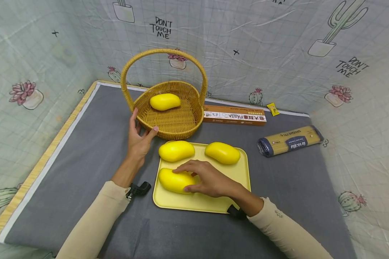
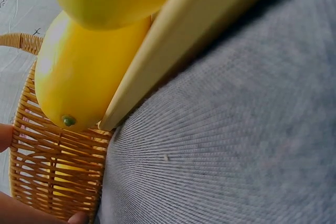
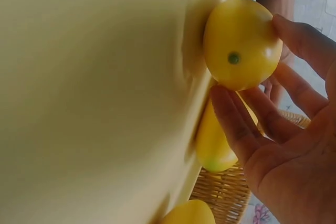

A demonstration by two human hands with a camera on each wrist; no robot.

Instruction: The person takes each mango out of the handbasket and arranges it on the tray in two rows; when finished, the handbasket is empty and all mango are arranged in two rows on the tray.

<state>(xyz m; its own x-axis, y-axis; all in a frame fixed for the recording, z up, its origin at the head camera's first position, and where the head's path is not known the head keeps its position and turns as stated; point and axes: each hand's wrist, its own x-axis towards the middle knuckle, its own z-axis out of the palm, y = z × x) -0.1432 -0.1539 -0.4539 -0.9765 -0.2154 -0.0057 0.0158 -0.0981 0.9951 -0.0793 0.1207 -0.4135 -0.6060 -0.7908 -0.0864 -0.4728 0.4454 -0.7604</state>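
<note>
A table with a light wooden edge (image 1: 45, 157) is spread with a dark grey cloth (image 1: 84, 154), bordered in white along its left and far sides, and a shallow pale-yellow tray (image 1: 201, 205) lies flat on it. Just beyond the tray's far edge, toward its left end, stands a wicker basket (image 1: 178, 135) with a tall hooped handle. Past the tray's far right corner lie a long brown pasta box (image 1: 235, 115) and a small yellow packet (image 1: 273, 109); a spaghetti pack (image 1: 290, 141) lies aslant, apart from the tray, on its right.
</note>
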